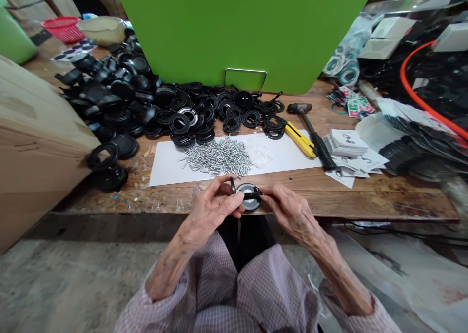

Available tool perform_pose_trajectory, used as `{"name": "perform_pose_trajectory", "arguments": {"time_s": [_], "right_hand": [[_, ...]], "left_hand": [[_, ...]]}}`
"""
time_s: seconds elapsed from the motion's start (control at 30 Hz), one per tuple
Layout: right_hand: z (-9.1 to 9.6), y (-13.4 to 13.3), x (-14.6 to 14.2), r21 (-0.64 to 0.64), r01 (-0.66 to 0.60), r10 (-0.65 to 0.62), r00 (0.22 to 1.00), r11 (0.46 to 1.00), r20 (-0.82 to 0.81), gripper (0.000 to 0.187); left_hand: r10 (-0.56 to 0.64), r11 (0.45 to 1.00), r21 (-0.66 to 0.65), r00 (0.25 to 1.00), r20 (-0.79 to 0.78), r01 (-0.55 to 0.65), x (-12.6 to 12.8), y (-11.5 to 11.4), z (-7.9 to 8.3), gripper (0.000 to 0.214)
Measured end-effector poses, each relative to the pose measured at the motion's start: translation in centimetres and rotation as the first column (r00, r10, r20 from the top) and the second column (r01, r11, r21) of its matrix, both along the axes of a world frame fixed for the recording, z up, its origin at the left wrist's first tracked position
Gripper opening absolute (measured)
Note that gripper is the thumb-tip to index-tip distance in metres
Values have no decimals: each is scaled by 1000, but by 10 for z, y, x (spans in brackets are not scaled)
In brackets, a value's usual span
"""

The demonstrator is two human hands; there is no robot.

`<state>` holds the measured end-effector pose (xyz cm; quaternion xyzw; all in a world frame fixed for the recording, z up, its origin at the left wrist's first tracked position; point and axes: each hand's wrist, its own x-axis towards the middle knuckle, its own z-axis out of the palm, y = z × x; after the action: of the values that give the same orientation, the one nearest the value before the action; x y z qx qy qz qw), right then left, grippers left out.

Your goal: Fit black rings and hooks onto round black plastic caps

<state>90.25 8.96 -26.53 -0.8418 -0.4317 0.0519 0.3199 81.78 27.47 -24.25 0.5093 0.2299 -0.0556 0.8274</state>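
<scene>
Desk (369, 196) of worn wood ran across the middle of the frame, with a green board (241, 30) standing behind it and a cardboard box (36, 147) pressing in from the left. Black plastic rings (120, 94) lay in a loose heap across the upper left and centre of the desk, and some sat close to the box. Below them, a white paper sheet (285, 152) carried a pile of silver screws (217, 156). To the right lay a yellow utility knife (300, 139), a hammer (310, 128) and a stack of printed cards (345, 145).

At the bottom centre, just above the desk's front edge, the left hand (214, 206) and right hand (292, 211) held a narrow fingertip pinch on a round black ring (249, 196) with a silver centre. A thin black strip (252, 195) crossed its face, though the fingers hid part of it. With so small a grip, a slip could drop the ring off the front edge to the floor. A stray elbow or sleeve could scatter the loose screws, and the heaped rings could slide if disturbed.
</scene>
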Motion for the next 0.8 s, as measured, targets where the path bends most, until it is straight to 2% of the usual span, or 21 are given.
{"name": "perform_pose_trajectory", "arguments": {"time_s": [0.27, 0.43, 0.6, 0.8], "right_hand": [[-1, -2, 1, -46, -8, 8, 1000, 999, -7, 15], [-1, -2, 4, -39, -64, 66, 996, 997, 55, 13], [0, -2, 6, -39, -102, 106, 988, 994, 115, 13], [1, 2, -4, -58, -60, 70, 980, 996, 187, 18]], "left_hand": [[-4, 999, -35, 1000, -20, 3, -1, 2, -9, 47], [-41, 998, -54, 999, 2, 41, -2, 6, -14, 47], [-96, 995, -20, 993, 68, 98, -6, 9, -16, 46], [-64, 998, -7, 996, 55, 64, -8, 6, -14, 40]]}}
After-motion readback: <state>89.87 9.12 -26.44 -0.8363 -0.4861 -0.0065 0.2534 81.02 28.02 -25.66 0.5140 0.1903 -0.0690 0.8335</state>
